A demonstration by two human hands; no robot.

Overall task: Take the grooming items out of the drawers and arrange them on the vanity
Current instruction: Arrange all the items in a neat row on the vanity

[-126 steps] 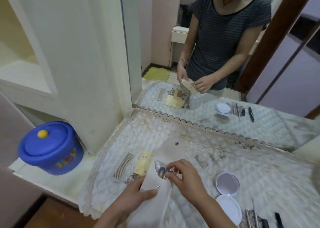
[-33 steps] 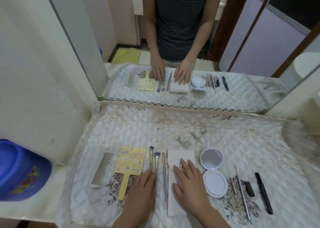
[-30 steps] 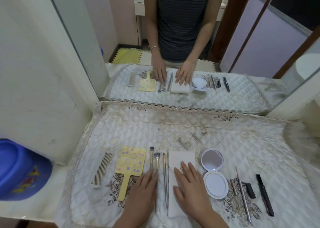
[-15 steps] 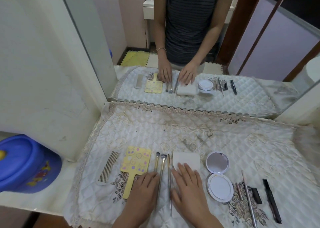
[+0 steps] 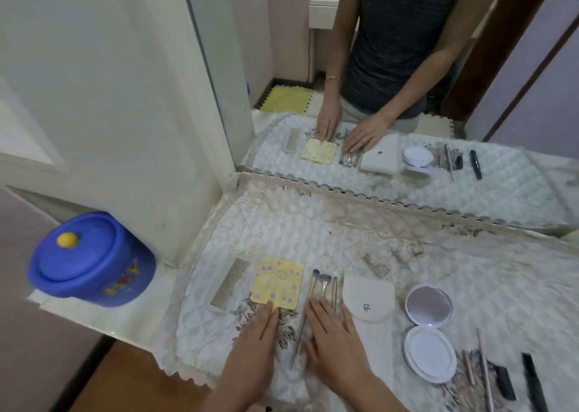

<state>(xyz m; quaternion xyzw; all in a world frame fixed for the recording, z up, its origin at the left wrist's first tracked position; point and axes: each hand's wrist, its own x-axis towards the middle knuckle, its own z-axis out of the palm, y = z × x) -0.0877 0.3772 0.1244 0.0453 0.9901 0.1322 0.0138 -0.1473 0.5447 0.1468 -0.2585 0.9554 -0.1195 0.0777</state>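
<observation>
On the quilted white vanity cover (image 5: 360, 242) lie, left to right, a grey comb (image 5: 228, 282), a yellow hand mirror (image 5: 278, 283), several thin makeup brushes (image 5: 322, 284), a white snap pouch (image 5: 369, 305) and an open round compact (image 5: 428, 330). My left hand (image 5: 255, 342) lies flat over the yellow mirror's handle, fingers together. My right hand (image 5: 332, 333) rests flat on the brush handles, fingers spread, just left of the pouch. Neither hand grips anything.
Thin metal tools (image 5: 484, 377) and black pencils (image 5: 534, 380) lie at the far right. A blue lidded tub (image 5: 91, 261) stands on the ledge to the left. The wall mirror (image 5: 407, 82) behind reflects me and the items. A white cabinet side (image 5: 125, 98) rises at left.
Both hands have shifted left: the left from the brushes onto the yellow mirror's handle, the right off the white pouch onto the brushes. The camera view swung left.
</observation>
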